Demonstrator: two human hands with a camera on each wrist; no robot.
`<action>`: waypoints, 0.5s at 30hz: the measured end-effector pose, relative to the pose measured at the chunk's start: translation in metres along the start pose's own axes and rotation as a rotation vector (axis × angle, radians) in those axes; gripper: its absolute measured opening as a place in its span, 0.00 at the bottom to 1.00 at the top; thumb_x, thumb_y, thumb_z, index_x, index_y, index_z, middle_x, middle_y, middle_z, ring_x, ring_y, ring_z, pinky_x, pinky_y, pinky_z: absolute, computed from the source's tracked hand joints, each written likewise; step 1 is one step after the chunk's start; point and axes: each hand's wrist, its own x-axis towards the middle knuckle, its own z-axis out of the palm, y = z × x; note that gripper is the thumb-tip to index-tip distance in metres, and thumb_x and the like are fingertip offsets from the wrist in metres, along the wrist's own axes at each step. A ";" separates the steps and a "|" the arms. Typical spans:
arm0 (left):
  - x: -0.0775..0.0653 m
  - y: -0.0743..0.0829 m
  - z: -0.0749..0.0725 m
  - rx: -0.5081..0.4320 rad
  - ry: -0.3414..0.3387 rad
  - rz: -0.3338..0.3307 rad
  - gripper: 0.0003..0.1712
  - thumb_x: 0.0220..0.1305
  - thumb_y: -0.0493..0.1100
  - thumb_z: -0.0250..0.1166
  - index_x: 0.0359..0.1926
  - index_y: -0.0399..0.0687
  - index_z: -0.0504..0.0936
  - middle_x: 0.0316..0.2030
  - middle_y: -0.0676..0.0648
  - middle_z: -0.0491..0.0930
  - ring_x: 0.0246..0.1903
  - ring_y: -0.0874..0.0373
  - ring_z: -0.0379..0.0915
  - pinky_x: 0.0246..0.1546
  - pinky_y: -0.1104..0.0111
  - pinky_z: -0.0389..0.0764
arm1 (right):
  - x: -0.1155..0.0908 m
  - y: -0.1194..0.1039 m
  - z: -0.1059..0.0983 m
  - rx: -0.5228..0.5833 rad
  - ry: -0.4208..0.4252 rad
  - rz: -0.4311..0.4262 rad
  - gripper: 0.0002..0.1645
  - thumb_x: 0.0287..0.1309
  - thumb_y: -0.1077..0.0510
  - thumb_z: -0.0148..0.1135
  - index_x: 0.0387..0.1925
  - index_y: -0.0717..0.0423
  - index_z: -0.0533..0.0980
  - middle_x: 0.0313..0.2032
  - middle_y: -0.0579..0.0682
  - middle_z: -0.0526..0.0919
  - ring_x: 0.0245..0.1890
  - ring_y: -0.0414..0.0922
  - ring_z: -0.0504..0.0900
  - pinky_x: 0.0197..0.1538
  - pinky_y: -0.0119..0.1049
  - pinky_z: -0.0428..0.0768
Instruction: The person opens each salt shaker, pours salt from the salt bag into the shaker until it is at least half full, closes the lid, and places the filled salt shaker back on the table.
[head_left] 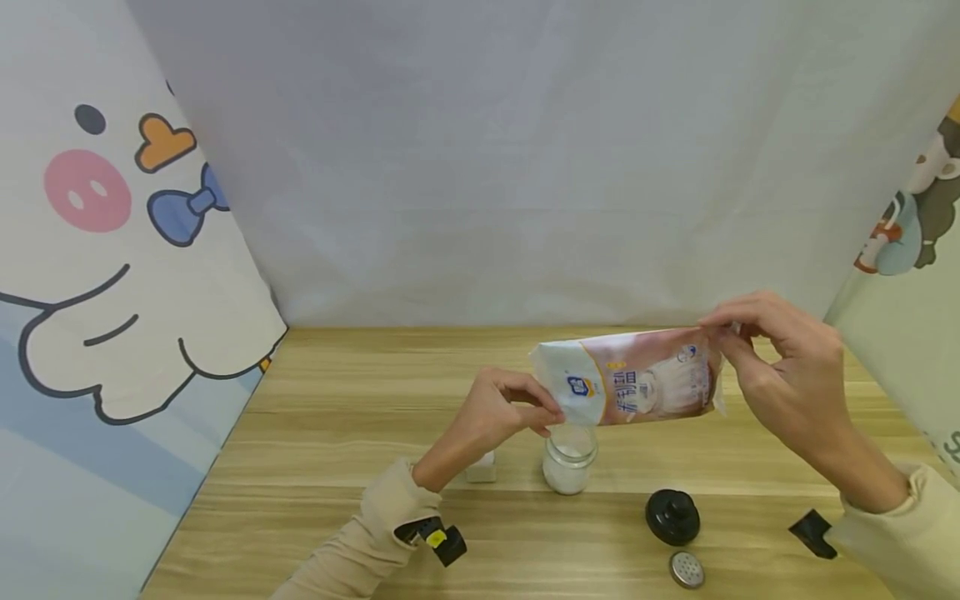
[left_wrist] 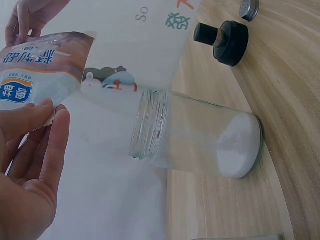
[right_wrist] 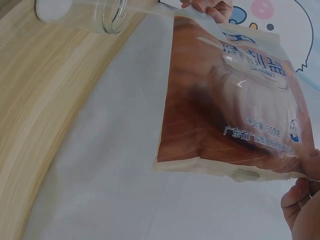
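Observation:
A printed bag of salt hangs tilted above the table, its whitish end towards the left. My left hand pinches the lower corner of that end between thumb and fingers. At the opposite end, my right hand pinches the bag's upper corner. Just under the left end stands an open glass jar. In the left wrist view, white salt lies at the bottom of the jar. Whether any salt is falling from the bag, I cannot tell.
A black lid with a knob lies right of the jar on the wooden table. Nearer me is a small perforated metal cap. A small white block sits partly behind my left wrist. A pale sheet backs the table.

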 end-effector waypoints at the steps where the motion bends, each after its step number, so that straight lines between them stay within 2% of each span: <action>1: 0.000 0.000 0.000 0.000 0.000 -0.001 0.06 0.49 0.28 0.70 0.24 0.43 0.86 0.29 0.41 0.84 0.30 0.32 0.77 0.28 0.54 0.85 | 0.000 0.000 0.000 0.000 0.000 0.000 0.10 0.42 0.82 0.57 0.24 0.70 0.80 0.25 0.53 0.79 0.26 0.33 0.69 0.31 0.21 0.68; 11: -0.001 0.004 0.000 -0.015 -0.006 -0.017 0.09 0.49 0.26 0.68 0.22 0.43 0.85 0.29 0.42 0.84 0.31 0.30 0.77 0.28 0.53 0.85 | 0.001 -0.002 0.000 0.003 -0.002 0.003 0.10 0.41 0.82 0.56 0.24 0.71 0.79 0.25 0.53 0.79 0.26 0.34 0.69 0.31 0.21 0.67; 15: 0.000 0.000 -0.001 -0.014 -0.008 -0.012 0.07 0.49 0.27 0.69 0.23 0.43 0.86 0.29 0.42 0.84 0.31 0.31 0.77 0.28 0.54 0.85 | 0.001 -0.003 0.000 0.008 -0.004 0.003 0.10 0.41 0.82 0.56 0.24 0.71 0.79 0.25 0.53 0.79 0.26 0.34 0.68 0.31 0.21 0.67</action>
